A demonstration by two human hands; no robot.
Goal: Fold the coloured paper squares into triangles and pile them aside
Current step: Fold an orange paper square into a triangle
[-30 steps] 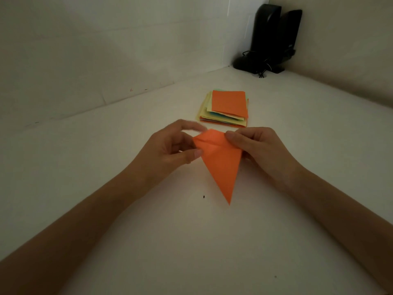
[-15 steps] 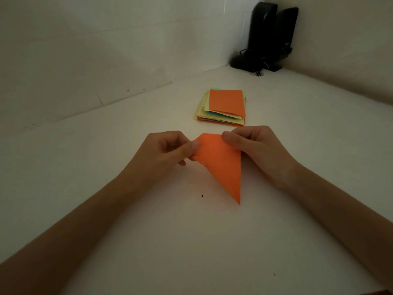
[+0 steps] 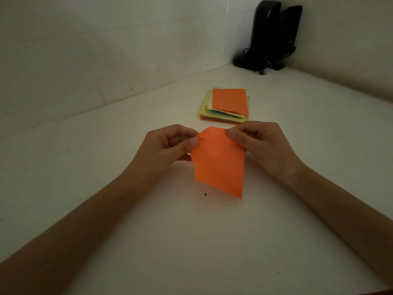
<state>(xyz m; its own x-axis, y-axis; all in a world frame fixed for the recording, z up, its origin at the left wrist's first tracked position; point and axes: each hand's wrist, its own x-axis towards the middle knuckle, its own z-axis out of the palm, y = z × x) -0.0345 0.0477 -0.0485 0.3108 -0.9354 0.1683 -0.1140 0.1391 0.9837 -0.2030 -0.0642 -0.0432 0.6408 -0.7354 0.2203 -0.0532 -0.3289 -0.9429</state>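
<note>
A pale, dimly lit table (image 3: 106,209) is filling most of the view, meeting plain light walls (image 3: 85,50) that are forming a corner at the far right.

Two bare forearms are reaching in from the bottom corners toward the middle of the table. The left forearm (image 3: 74,220) is coming from the lower left and the right forearm (image 3: 340,209) from the lower right.

In the far corner, a pair of black desktop speakers (image 3: 274,35) is standing upright against the walls, with a dark cable (image 3: 262,70) trailing in front of their bases.

The left hand (image 3: 168,145) is pinching the upper left edge of an orange paper sheet (image 3: 219,162) between thumb and curled fingers. The right hand (image 3: 261,143) is pinching the upper right edge in the same way. Together they are holding the sheet up over the middle of the table, so it is hanging down between the hands with one corner pointing toward the viewer. A faint crease is running down its face, and its top corner is peaking between the two thumbs.

Just beyond the hands, a loose stack of coloured paper squares (image 3: 225,111) is lying flat on the table. An orange square (image 3: 230,100) is sitting on top, with pale yellow, blue and orange edges showing beneath it.

A tiny black speck (image 3: 205,194) is lying on the table just below the hanging sheet.
</note>
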